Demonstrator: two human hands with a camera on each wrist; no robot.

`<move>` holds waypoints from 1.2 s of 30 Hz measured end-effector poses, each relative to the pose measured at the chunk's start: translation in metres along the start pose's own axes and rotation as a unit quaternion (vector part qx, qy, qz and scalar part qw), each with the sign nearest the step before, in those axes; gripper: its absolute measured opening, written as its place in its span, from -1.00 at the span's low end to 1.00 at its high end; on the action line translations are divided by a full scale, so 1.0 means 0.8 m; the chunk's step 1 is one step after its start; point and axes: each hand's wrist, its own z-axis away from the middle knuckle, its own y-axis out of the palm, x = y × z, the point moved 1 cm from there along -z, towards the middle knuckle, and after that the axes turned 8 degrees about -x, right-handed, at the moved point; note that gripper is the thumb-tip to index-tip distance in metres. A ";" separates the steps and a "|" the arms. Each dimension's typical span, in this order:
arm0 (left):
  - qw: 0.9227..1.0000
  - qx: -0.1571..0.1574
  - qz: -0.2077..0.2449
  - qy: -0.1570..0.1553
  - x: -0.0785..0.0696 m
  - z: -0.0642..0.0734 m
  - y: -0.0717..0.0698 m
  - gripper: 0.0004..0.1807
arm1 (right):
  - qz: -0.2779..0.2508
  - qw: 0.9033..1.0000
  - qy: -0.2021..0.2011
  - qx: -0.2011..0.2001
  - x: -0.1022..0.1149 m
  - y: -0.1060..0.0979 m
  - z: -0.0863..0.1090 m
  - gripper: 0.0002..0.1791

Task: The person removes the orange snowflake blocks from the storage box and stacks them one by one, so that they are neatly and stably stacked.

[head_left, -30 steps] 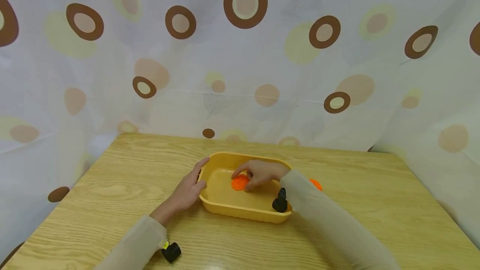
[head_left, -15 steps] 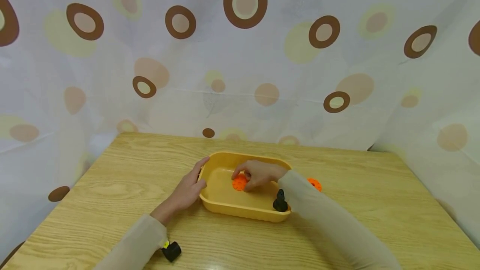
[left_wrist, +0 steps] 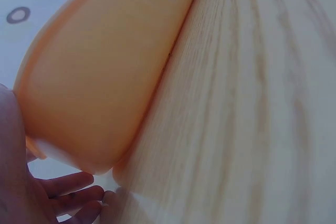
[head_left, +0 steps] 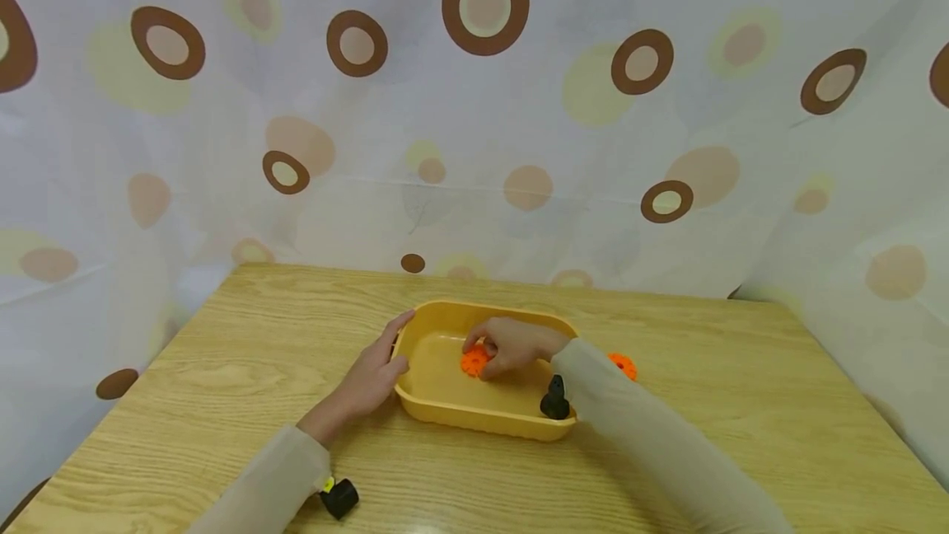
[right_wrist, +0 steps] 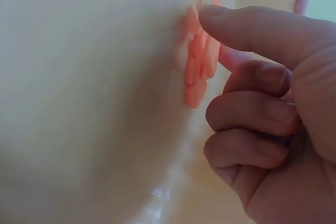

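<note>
Within a yellow plastic tub (head_left: 485, 421) on the table, my right hand (head_left: 511, 344) pinches an orange disc with petal-like teeth (head_left: 472, 363) between thumb and index finger. In the right wrist view, the disc (right_wrist: 197, 59) is seen edge-on, low over the tub floor, and the other fingers are curled into the palm. My left hand (head_left: 374, 375) grips the tub's left end, thumb at the rim. The left wrist view has the tub's outer wall (left_wrist: 105, 66) beside the left hand's fingers (left_wrist: 73, 200).
A second orange toothed disc (head_left: 623, 366) lies right of the tub, close to the right sleeve. Black devices sit at the left cuff (head_left: 339, 498) and right cuff (head_left: 554, 400). A patterned cloth (head_left: 474, 122) hangs behind the wooden table (head_left: 311, 303).
My right hand and the pinched disc have shifted very slightly to the right. The left hand and the tub have stayed in place.
</note>
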 end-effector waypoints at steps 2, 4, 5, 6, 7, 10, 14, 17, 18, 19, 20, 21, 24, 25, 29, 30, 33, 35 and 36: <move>1.000 -0.002 -0.003 0.004 -0.001 0.000 0.000 -0.27 | -0.004 1.000 0.004 0.000 0.000 -0.001 0.000 -0.56; 1.000 -0.001 -0.004 0.001 0.000 0.000 0.000 -0.26 | -0.009 1.000 0.010 0.000 -0.001 -0.001 0.000 -0.56; 1.000 0.000 -0.003 0.000 0.000 0.000 0.000 -0.26 | -0.012 1.000 0.012 -0.001 -0.001 -0.002 0.001 -0.55; 1.000 0.001 -0.005 -0.002 0.001 -0.001 0.000 -0.26 | -0.013 1.000 0.013 -0.002 -0.001 -0.002 0.001 -0.54; 1.000 0.002 -0.004 -0.004 0.001 -0.001 0.000 -0.26 | -0.012 1.000 0.013 -0.004 0.000 -0.003 0.001 -0.54; 1.000 0.005 -0.003 -0.008 0.001 -0.001 0.000 -0.27 | -0.013 1.000 0.017 -0.010 0.000 -0.005 0.002 -0.53; 1.000 0.004 -0.005 0.003 0.001 0.000 0.000 -0.27 | -0.016 0.999 0.028 -0.018 0.001 -0.006 0.005 -0.52; 1.000 0.002 -0.008 0.010 -0.001 0.000 0.000 -0.26 | -0.019 0.999 0.038 -0.022 0.001 -0.007 0.007 -0.51; 1.000 0.002 -0.009 0.011 -0.001 0.001 0.000 -0.26 | -0.024 0.999 0.042 -0.024 0.001 -0.007 0.007 -0.51; 1.000 0.001 -0.011 0.014 -0.001 0.001 -0.001 -0.26 | -0.024 0.998 0.044 -0.027 0.001 -0.007 0.007 -0.51; 1.000 0.001 -0.010 0.012 -0.001 0.001 -0.001 -0.26 | -0.026 0.998 0.044 -0.031 0.000 -0.007 0.007 -0.51; 1.000 0.000 -0.011 0.009 -0.001 0.001 -0.001 -0.25 | -0.030 0.998 0.046 -0.035 0.000 -0.007 0.007 -0.52; 1.000 0.000 -0.010 0.004 -0.001 0.001 -0.003 -0.25 | -0.043 0.997 0.044 -0.048 0.000 -0.008 0.008 -0.53; 1.000 0.000 -0.012 0.004 0.000 0.001 -0.003 -0.25 | -0.043 0.997 0.040 -0.051 -0.001 -0.009 0.008 -0.53; 1.000 0.001 -0.014 0.003 0.003 0.000 -0.004 -0.25 | -0.043 0.997 0.021 -0.063 -0.002 -0.013 0.010 -0.54; 1.000 0.001 -0.014 0.004 0.003 -0.001 -0.003 -0.25 | -0.041 0.997 0.017 -0.068 -0.003 -0.014 0.011 -0.55; 1.000 -0.003 -0.012 0.006 0.004 -0.001 -0.003 -0.26 | -0.050 0.995 0.009 -0.088 -0.004 -0.018 0.015 -0.56; 1.000 -0.003 -0.009 0.008 0.004 -0.001 -0.001 -0.26 | -0.060 0.993 0.002 -0.098 -0.004 -0.020 0.019 -0.55; 1.000 -0.002 -0.008 0.007 0.004 -0.001 0.000 -0.26 | -0.065 0.993 -0.001 -0.101 -0.004 -0.021 0.022 -0.55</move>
